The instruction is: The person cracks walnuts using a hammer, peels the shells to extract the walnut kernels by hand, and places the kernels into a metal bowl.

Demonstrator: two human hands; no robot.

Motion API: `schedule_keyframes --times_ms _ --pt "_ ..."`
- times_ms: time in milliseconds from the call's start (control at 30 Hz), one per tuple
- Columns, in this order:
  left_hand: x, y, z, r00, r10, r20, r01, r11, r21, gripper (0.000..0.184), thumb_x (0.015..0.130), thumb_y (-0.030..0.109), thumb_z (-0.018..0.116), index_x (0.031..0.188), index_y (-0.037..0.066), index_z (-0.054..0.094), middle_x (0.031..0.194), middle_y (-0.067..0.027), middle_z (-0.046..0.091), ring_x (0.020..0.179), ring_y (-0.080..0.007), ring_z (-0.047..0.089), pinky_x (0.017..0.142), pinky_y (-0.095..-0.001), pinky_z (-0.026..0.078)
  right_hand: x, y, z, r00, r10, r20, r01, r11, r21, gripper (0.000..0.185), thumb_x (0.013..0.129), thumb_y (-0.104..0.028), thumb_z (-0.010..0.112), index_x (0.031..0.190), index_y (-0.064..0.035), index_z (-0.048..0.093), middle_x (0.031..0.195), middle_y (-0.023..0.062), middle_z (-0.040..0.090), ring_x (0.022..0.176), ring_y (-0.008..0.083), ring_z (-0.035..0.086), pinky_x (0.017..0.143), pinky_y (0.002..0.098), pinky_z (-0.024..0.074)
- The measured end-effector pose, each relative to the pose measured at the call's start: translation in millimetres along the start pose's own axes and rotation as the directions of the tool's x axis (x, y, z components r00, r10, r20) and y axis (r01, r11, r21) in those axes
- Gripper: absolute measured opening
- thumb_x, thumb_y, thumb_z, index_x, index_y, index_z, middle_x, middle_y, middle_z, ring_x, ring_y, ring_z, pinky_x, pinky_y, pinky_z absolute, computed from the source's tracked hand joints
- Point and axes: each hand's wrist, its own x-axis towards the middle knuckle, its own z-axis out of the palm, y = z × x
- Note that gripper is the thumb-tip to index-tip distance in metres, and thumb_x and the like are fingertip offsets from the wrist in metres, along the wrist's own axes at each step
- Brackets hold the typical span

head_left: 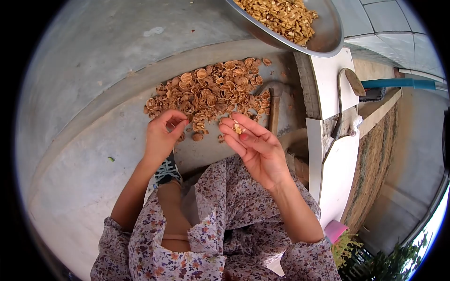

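Palm up, my right hand [255, 147] holds a small pale walnut piece [237, 128] on its fingers, with the thumb against it. To the left, my left hand [164, 133] has thumb and fingertips pinched together; what lies between them, if anything, is too small to make out. Both hands are above the near edge of a heap of cracked brown walnut shells [206, 93] on the concrete floor. The hands are apart from each other.
A metal bowl [328, 40] of walnut kernels [281, 18] stands at the upper right. A hammer [274, 110] lies right of the shells. Farther right are a white ledge [340, 164], a curved metal tool [339, 105], a blue pipe [398, 83] and a pink pot [335, 230].
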Motion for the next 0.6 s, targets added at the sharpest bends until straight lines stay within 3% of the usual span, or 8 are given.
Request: schedule_keyframes --times_ms 167,300,333,367,400,467,533,600 --pt "0 -2 -2 0.999 -0.041 0.013 0.041 0.998 -0.040 0.004 0.081 0.004 0.064 0.084 0.002 0.062 0.073 0.0011 0.060 0.065 -0.0050 0.052 0.060 -0.0209 0.043 -1 -12 8 1.000 -0.021 0.012 0.022 0.998 -0.057 0.035 0.090 0.005 0.044 0.124 0.0060 0.047 0.120 0.0225 0.054 0.113 0.0296 0.054 0.098 0.0352 0.0457" --pt "0 -8 -2 1.000 -0.017 0.001 0.017 1.000 -0.003 0.004 0.081 0.003 0.063 0.084 0.001 0.062 0.074 0.0000 0.060 0.065 -0.0060 0.053 0.059 -0.0218 0.044 0 -76 56 0.879 -0.444 0.174 0.477 0.811 -0.340 0.036 0.089 0.005 0.043 0.125 0.0080 0.045 0.121 0.0239 0.053 0.111 0.0317 0.056 0.095 0.0358 0.0479" --pt "1 -9 -2 1.000 0.000 -0.003 0.000 1.000 -0.006 0.004 0.081 0.003 0.063 0.084 0.001 0.062 0.074 0.0000 0.060 0.065 -0.0060 0.053 0.059 -0.0218 0.044 13 -94 62 0.741 -0.582 0.335 0.655 0.513 -0.555 0.035 0.090 0.005 0.042 0.125 0.0080 0.046 0.122 0.0224 0.053 0.109 0.0306 0.057 0.093 0.0356 0.0486" --pt "2 -10 -2 1.000 0.020 -0.012 -0.020 0.999 0.039 0.005 0.079 0.003 0.064 0.084 0.001 0.062 0.074 -0.0029 0.061 0.065 -0.0097 0.056 0.060 -0.0238 0.045 27 -114 62 0.588 -0.632 0.506 0.643 -0.015 -0.766 0.033 0.091 0.005 0.041 0.123 0.0081 0.048 0.122 0.0211 0.054 0.107 0.0277 0.058 0.090 0.0354 0.0495" --pt "2 -10 -1 0.999 0.040 -0.020 -0.038 0.996 0.083 0.007 0.078 0.004 0.065 0.084 0.002 0.062 0.075 -0.0058 0.063 0.065 -0.0134 0.058 0.061 -0.0258 0.046 32 -131 67 0.594 -0.625 0.506 0.322 -0.392 -0.862 0.031 0.092 0.004 0.039 0.120 0.0084 0.051 0.120 0.0194 0.056 0.107 0.0245 0.058 0.090 0.0342 0.0495" --pt "5 -12 -1 0.996 0.080 -0.028 -0.075 0.986 0.152 0.006 0.077 0.003 0.065 0.082 0.002 0.062 0.076 -0.0085 0.062 0.066 -0.0181 0.061 0.062 -0.0286 0.048 34 -143 64 0.513 -0.706 0.489 0.177 -0.470 -0.865 0.030 0.092 0.003 0.038 0.119 0.0090 0.051 0.118 0.0174 0.057 0.106 0.0219 0.058 0.091 0.0325 0.0486" --pt "6 -17 -1 0.984 0.173 -0.044 -0.157 0.955 0.253 0.007 0.075 0.002 0.065 0.081 0.002 0.061 0.078 -0.0093 0.062 0.068 -0.0226 0.062 0.064 -0.0319 0.049 23 -138 48 0.429 -0.808 0.404 0.383 -0.242 -0.892 0.030 0.093 0.003 0.038 0.119 0.0094 0.051 0.116 0.0168 0.058 0.107 0.0227 0.058 0.092 0.0320 0.0481" --pt "9 -26 -4 0.984 0.174 -0.043 -0.155 0.946 0.283 0.008 0.074 0.001 0.066 0.081 0.002 0.061 0.079 -0.0091 0.062 0.072 -0.0242 0.062 0.065 -0.0331 0.049 3 -112 37 0.481 -0.831 0.281 0.584 0.064 -0.809 0.028 0.093 0.003 0.038 0.116 0.0086 0.054 0.111 0.0162 0.060 0.103 0.0221 0.060 0.090 0.0305 0.0491"
